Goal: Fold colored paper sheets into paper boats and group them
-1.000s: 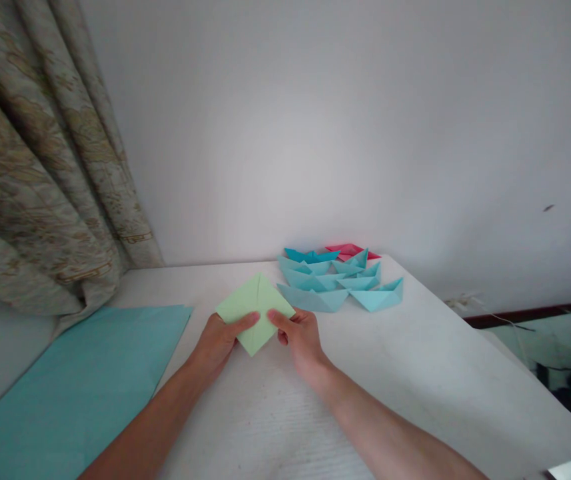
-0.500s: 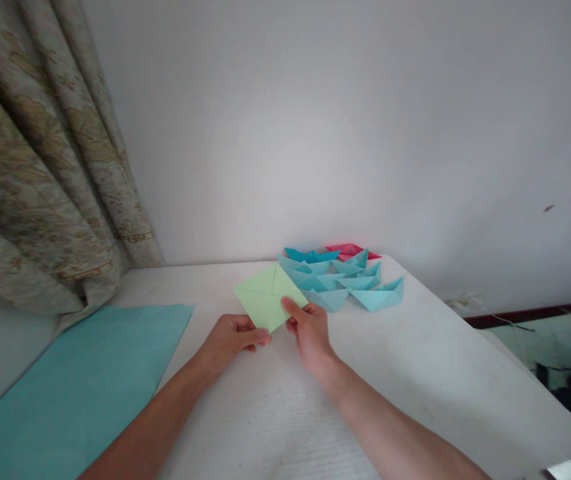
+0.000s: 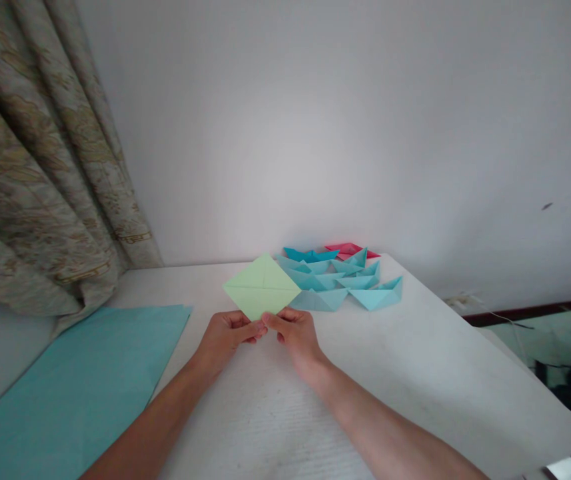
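A light green folded paper (image 3: 262,287), diamond-shaped with creases across it, is held up above the white table. My left hand (image 3: 232,335) pinches its bottom corner from the left. My right hand (image 3: 292,331) grips the same corner from the right, thumb in front, close beside the left thumb. Behind and to the right of the paper stand several light blue paper boats (image 3: 370,297), with a darker blue boat (image 3: 311,255) and a red one (image 3: 348,251) at the back.
Large teal sheets (image 3: 90,380) lie on the left of the white table (image 3: 415,373). A patterned curtain (image 3: 55,153) hangs at the left, and a pale wall rises behind the table. A small shiny object (image 3: 568,469) shows at the bottom right.
The green paper has turned slightly and shifted left and up. My right hand has slid from its right edge to the bottom corner, near my left thumb.
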`<state>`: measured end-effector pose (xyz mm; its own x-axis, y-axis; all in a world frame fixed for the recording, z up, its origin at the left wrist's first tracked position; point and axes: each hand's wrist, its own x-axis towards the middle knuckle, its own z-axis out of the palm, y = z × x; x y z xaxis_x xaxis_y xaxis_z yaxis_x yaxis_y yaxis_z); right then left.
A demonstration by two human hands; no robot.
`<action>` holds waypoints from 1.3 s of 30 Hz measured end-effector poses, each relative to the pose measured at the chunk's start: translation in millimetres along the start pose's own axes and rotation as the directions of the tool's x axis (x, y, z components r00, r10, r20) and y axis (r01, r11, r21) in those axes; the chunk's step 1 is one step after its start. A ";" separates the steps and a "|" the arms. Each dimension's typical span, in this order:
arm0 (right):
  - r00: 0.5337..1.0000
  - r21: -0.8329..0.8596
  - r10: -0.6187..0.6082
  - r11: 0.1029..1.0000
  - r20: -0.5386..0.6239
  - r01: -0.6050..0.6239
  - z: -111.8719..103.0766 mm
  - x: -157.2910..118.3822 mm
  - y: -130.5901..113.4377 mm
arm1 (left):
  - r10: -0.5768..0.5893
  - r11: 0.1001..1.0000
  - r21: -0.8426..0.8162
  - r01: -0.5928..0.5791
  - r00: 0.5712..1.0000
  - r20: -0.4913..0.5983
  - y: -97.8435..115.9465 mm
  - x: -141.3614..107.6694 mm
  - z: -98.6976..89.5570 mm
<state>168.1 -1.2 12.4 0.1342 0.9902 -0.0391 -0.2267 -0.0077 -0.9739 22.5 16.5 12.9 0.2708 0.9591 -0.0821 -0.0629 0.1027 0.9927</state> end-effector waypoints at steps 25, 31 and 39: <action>0.998 0.064 0.038 0.997 0.053 -0.041 -1.7 0.3 -2.8 | 0.030 0.990 -0.140 -0.035 0.999 -0.039 -4.9 3.6 -4.0; 0.994 -0.017 0.050 0.999 0.098 -0.048 -1.5 -2.1 -2.8 | 0.059 0.968 -0.240 -0.078 0.995 -0.085 -2.1 1.5 -1.8; 1.000 -0.032 0.022 0.999 0.014 -0.022 -3.6 2.3 -1.9 | 0.121 0.968 -0.203 -0.151 0.981 -0.153 6.9 -2.1 2.7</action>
<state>172.3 0.7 13.3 0.1151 0.9917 -0.0575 -0.1985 -0.0337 -0.9795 24.2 14.5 20.2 0.1115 0.9934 0.0260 -0.2963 0.0083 0.9551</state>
